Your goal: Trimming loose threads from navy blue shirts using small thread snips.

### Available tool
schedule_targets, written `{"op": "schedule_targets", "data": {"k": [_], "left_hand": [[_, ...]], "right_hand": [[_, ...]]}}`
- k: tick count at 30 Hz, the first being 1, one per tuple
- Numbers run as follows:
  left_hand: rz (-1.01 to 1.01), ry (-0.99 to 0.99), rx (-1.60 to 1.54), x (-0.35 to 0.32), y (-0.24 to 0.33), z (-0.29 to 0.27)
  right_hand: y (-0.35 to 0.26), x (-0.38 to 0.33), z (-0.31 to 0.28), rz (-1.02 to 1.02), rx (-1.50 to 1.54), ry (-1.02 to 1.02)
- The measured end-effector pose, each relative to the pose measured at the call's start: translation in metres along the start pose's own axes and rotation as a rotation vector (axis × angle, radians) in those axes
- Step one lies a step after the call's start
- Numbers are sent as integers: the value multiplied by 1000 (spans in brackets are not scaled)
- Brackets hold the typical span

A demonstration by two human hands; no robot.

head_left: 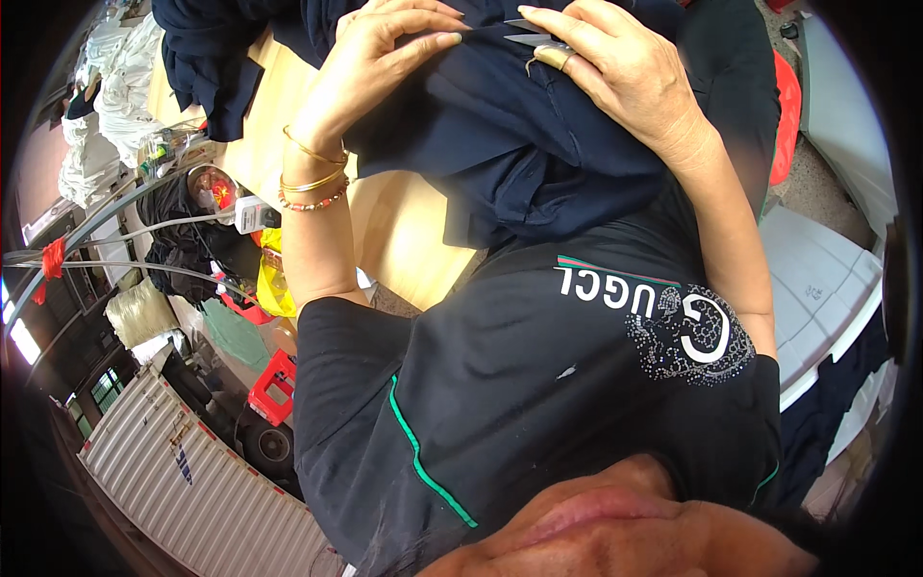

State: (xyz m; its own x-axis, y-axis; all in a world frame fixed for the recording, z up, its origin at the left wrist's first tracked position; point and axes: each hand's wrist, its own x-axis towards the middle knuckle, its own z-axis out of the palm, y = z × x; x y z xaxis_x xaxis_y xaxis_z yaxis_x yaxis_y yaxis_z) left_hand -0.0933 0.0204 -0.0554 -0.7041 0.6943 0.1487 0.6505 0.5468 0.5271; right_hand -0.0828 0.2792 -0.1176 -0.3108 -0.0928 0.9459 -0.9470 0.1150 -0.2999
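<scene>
A dark navy garment (pixel 481 125) lies bunched over my lap and the table edge. My left hand (pixel 375 58) is closed in a pinch on the cloth, with thumb and forefinger together at its upper edge. Bracelets circle that wrist. In my right hand (pixel 625 82) is a small pair of thread snips (pixel 529 39), its two pointed blades a little apart and directed at the pinched cloth. A tan band (pixel 553 58) wraps one of the right fingers. Whether the blades touch the cloth or a thread, I cannot tell.
The light wooden table (pixel 399 231) lies under the garment, with more navy cloth (pixel 207 58) at the far left. Left of it are a white bottle (pixel 250 214), a yellow bag (pixel 276 279), a red crate (pixel 274 387) and piled white cloth (pixel 125 77). A white lidded box (pixel 817 288) stands at right.
</scene>
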Motion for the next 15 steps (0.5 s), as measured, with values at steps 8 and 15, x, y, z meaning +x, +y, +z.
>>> {"op": "schedule_targets", "data": {"k": [8, 15], "left_hand": [[-322, 56, -491, -13, -13, 2], [-258, 96, -885, 13, 22, 1]], "right_hand": [[-32, 40, -14, 189, -90, -248], [1, 18, 9, -71, -38, -39]]}}
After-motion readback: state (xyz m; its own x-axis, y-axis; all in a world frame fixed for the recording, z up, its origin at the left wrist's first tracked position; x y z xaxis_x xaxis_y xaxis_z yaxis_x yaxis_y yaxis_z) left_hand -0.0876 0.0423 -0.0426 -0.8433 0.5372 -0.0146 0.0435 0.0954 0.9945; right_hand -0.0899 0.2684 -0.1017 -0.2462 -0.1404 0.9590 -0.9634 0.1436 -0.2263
